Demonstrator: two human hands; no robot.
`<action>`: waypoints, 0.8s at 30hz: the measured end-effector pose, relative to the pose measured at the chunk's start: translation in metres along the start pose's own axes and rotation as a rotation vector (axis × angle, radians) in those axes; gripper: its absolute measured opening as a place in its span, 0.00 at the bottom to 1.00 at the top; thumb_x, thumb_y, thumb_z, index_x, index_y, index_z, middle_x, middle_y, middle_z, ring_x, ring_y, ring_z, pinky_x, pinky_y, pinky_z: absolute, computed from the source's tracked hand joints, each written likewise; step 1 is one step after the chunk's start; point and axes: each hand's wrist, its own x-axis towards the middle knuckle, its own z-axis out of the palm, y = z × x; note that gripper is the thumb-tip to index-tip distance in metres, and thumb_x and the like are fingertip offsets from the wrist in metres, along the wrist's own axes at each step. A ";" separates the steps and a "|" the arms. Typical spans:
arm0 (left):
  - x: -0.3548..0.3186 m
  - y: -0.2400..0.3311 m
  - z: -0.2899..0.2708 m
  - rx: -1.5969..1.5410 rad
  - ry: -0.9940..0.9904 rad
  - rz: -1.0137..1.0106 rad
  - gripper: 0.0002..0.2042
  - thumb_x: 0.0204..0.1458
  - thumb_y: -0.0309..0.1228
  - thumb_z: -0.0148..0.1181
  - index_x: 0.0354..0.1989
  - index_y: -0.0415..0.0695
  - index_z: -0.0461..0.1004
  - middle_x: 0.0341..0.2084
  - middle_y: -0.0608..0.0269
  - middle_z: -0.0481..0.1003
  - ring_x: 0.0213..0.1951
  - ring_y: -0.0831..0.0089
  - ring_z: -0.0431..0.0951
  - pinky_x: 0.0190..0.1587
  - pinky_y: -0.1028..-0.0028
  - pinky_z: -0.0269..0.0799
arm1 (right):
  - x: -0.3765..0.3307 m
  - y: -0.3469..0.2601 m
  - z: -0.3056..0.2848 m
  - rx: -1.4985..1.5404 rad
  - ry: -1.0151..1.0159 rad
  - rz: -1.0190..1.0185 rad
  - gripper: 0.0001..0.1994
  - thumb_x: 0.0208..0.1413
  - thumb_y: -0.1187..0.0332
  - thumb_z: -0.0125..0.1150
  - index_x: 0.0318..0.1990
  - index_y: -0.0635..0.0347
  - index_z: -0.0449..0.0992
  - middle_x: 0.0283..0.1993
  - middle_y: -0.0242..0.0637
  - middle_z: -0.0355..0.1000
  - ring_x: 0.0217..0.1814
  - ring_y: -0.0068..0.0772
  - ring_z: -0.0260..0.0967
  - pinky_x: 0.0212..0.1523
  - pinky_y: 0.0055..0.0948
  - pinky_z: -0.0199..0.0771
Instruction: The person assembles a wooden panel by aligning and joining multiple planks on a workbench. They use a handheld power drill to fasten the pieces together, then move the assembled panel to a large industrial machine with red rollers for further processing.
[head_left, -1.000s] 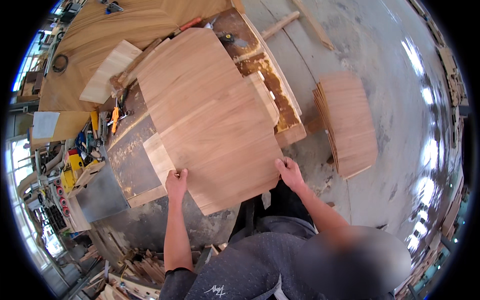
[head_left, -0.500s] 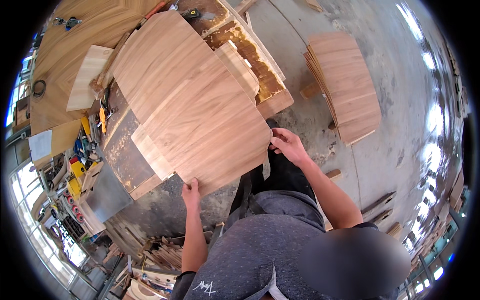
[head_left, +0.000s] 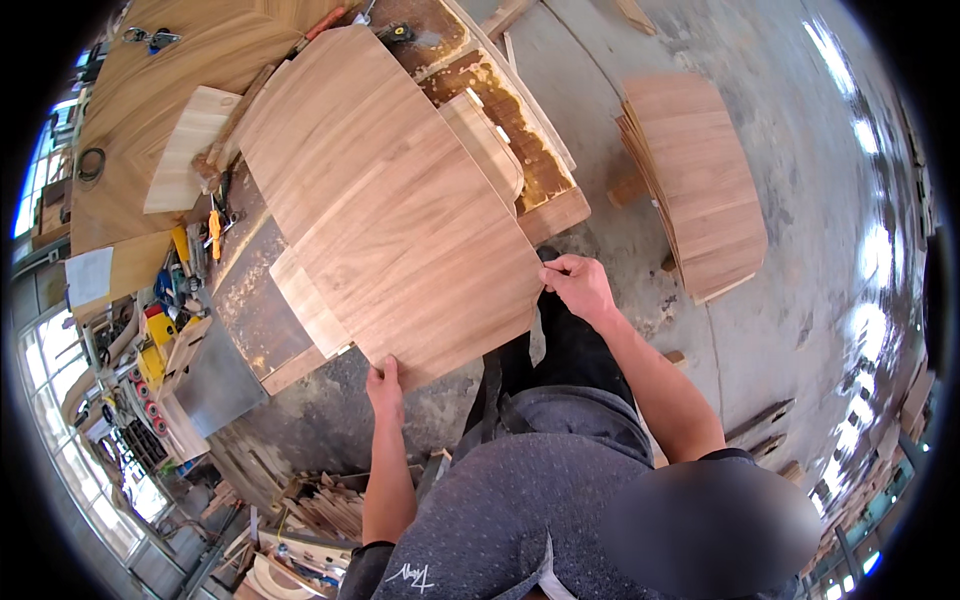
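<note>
A large wooden panel (head_left: 400,210) with rounded corners and reddish-brown grain lies across a worn workbench (head_left: 265,300), its near end jutting out toward me. My left hand (head_left: 385,387) grips that near edge, thumb on top and the other fingers hidden underneath. At the right-hand corner my right hand (head_left: 580,288) is closed, thumb and forefinger pinching at the panel's edge; the exact contact is too small to make out. Paler wood pieces stick out from under the panel, one on the left (head_left: 312,305) and one with a rounded corner on the right (head_left: 485,150).
A stack of similar panels (head_left: 695,185) rests on wooden blocks on the concrete floor at right. Left of the panel lie a hammer (head_left: 215,165), an orange-handled tool (head_left: 214,232) and a pale board (head_left: 190,150). Scrap wood (head_left: 335,510) is piled at lower left.
My right hand's fingers have drawn into a tighter pinch at the panel's corner. My left hand keeps its grip. The whole view has shifted slightly.
</note>
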 end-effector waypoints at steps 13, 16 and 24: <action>-0.007 -0.007 0.009 -0.078 0.085 0.062 0.22 0.57 0.47 0.70 0.41 0.36 0.79 0.36 0.59 0.82 0.38 0.74 0.78 0.44 0.69 0.75 | 0.012 -0.023 -0.013 -0.568 -0.153 -0.077 0.17 0.57 0.58 0.66 0.26 0.64 0.79 0.20 0.38 0.77 0.25 0.32 0.77 0.32 0.33 0.77; -0.008 -0.009 0.012 -0.078 0.118 0.057 0.23 0.55 0.48 0.71 0.39 0.36 0.79 0.34 0.56 0.82 0.37 0.73 0.79 0.42 0.68 0.76 | 0.018 -0.015 -0.014 -0.653 -0.195 -0.114 0.20 0.60 0.56 0.63 0.23 0.64 0.77 0.19 0.41 0.76 0.24 0.36 0.78 0.32 0.36 0.77; -0.017 -0.002 0.016 -0.138 0.162 0.094 0.23 0.54 0.46 0.71 0.40 0.34 0.78 0.34 0.51 0.82 0.37 0.67 0.82 0.42 0.65 0.77 | 0.032 -0.013 -0.006 -0.981 -0.238 -0.137 0.28 0.63 0.44 0.56 0.30 0.66 0.78 0.36 0.60 0.78 0.44 0.63 0.77 0.47 0.54 0.75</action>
